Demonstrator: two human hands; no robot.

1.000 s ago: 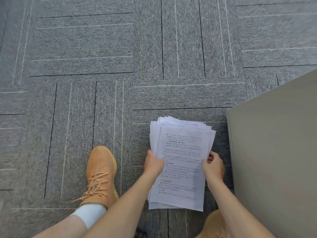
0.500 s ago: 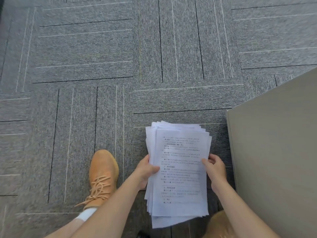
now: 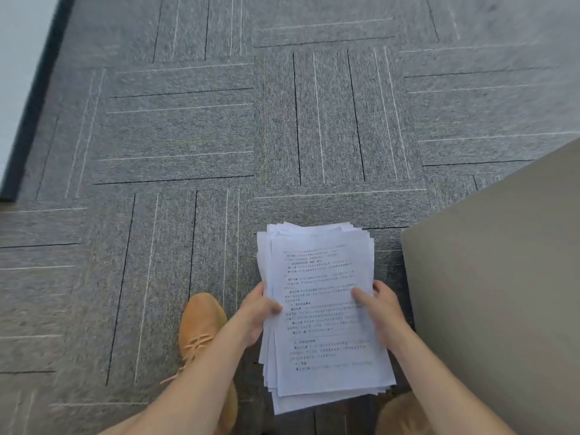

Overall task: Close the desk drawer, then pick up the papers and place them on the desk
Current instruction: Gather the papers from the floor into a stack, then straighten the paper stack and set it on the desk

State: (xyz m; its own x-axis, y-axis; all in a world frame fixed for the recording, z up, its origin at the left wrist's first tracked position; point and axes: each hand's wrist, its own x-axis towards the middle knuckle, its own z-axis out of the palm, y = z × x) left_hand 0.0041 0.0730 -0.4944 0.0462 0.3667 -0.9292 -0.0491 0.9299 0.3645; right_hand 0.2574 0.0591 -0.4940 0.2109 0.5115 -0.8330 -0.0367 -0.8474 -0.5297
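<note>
A thick stack of white printed papers [image 3: 320, 271] is held above the carpet, low in the middle of the view. My left hand [image 3: 255, 315] grips its left edge with the thumb on top. On the right edge, my right hand [image 3: 381, 312] does the same, thumb pressed on the top sheet. The sheets are slightly fanned and uneven. A flat grey-beige desk surface [image 3: 502, 277] fills the right side, just right of the papers. No drawer shows.
Grey carpet tiles [image 3: 219, 136] with thin light and dark lines cover the floor. My orange laced shoe [image 3: 201, 328] stands left of the papers, and another shoe's toe [image 3: 401, 416] shows under them. A pale wall with a dark skirting [image 3: 31, 105] runs along the far left.
Both hands have lifted the stack off the carpet, closer to the camera. The view has tipped up and leftward, so the wall at the far left now shows.
</note>
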